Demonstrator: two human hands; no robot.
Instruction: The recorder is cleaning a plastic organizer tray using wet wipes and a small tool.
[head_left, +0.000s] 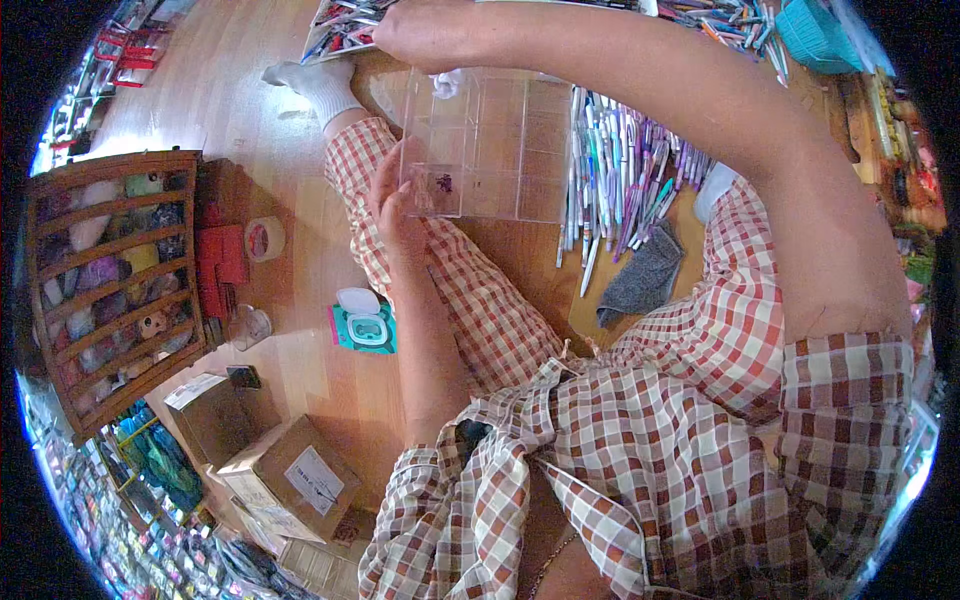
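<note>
My left hand grips the left side of a clear plastic compartment box, held above the floor over my legs. One corner compartment beside my fingers holds a few small dark purple pieces. A crumpled white wipe or tissue shows at the box's far edge, below my right wrist. My right arm arches across the far side, bringing my right hand to a tray of pens at the top. Its fingers are hidden, so I cannot see whether they hold anything.
Many pens and markers lie right of the box, near a grey sock. A teal wipes pack has its lid up. Further left are a tape roll, a wooden slatted crate and cardboard boxes. A turquoise basket stands far right.
</note>
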